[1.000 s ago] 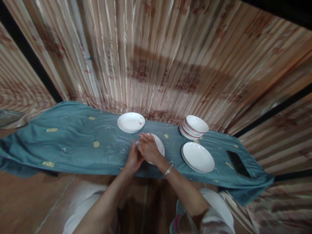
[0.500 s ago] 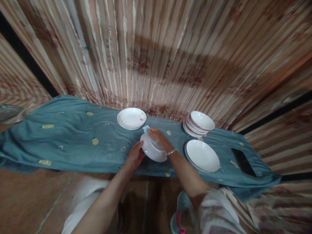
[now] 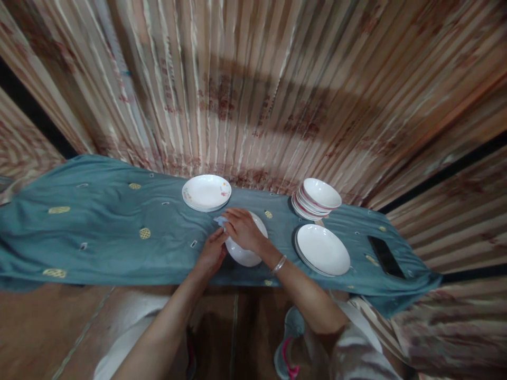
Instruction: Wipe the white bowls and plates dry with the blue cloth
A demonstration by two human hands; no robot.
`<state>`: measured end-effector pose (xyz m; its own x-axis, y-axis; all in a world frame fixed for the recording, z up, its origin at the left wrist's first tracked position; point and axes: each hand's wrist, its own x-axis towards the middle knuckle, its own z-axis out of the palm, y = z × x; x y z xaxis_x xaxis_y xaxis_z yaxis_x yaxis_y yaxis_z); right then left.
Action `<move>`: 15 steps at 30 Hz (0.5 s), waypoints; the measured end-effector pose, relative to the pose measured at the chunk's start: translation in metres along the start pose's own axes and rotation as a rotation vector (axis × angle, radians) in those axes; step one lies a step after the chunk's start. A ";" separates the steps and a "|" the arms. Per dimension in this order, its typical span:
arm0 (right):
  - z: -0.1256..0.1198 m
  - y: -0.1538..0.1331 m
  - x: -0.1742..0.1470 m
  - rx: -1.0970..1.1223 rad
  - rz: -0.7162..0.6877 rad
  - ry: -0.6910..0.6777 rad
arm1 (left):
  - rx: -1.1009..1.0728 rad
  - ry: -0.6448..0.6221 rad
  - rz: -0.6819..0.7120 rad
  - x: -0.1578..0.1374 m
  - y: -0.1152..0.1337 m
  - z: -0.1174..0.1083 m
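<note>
A white plate (image 3: pixel 246 255) is held over the cloth, near the table's front edge. My left hand (image 3: pixel 214 252) grips its left rim, fingers closed around the edge. Across the plate's upper left lies my right hand (image 3: pixel 243 230), closed on a light blue cloth (image 3: pixel 220 220) that pokes out by the left fingers. Most of the blue cloth is hidden under the right hand. Just behind is a stack of white plates (image 3: pixel 206 192) with a small floral print on the rim.
To the right stand a stack of white bowls (image 3: pixel 321 193) with red bands and, in front, a stack of white plates (image 3: pixel 322 250). A black phone (image 3: pixel 386 256) lies farther right. A green tablecloth (image 3: pixel 106 227) covers the table; a pleated curtain (image 3: pixel 253 95) hangs behind.
My right hand has moved left over the plate with the blue cloth, to the rim by my left hand. The plate's face has turned. The whole view has shifted slightly.
</note>
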<state>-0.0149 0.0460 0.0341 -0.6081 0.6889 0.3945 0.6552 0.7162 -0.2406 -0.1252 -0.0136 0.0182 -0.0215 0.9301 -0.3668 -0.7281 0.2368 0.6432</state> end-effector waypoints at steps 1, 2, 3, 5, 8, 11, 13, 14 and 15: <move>-0.004 0.000 0.004 -0.030 0.011 -0.024 | 0.006 -0.019 0.004 -0.001 0.000 0.001; -0.007 0.003 0.008 -0.047 0.044 -0.049 | 0.014 -0.043 0.001 -0.002 0.000 0.002; -0.010 0.008 0.012 -0.052 0.092 -0.070 | 0.024 -0.066 -0.009 -0.003 -0.001 0.003; -0.014 0.024 0.017 -0.035 0.207 -0.094 | 0.043 -0.102 -0.035 -0.005 -0.001 0.004; -0.015 0.051 0.015 -0.012 0.332 -0.091 | 0.063 -0.123 -0.058 -0.007 -0.003 0.004; -0.010 0.072 0.000 0.048 0.556 -0.050 | 0.076 -0.127 -0.072 -0.006 -0.005 0.002; -0.005 0.080 -0.014 0.047 0.620 -0.030 | 0.085 -0.125 -0.077 -0.006 -0.006 0.001; -0.002 0.083 -0.021 0.038 0.633 -0.020 | 0.088 -0.124 -0.079 -0.006 -0.006 -0.001; 0.001 0.085 -0.029 0.031 0.645 -0.007 | 0.091 -0.125 -0.081 -0.005 -0.006 -0.002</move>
<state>0.0578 0.0867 0.0017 -0.0993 0.9826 0.1567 0.8768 0.1609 -0.4531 -0.1216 -0.0207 0.0148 0.1238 0.9334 -0.3369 -0.6587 0.3312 0.6756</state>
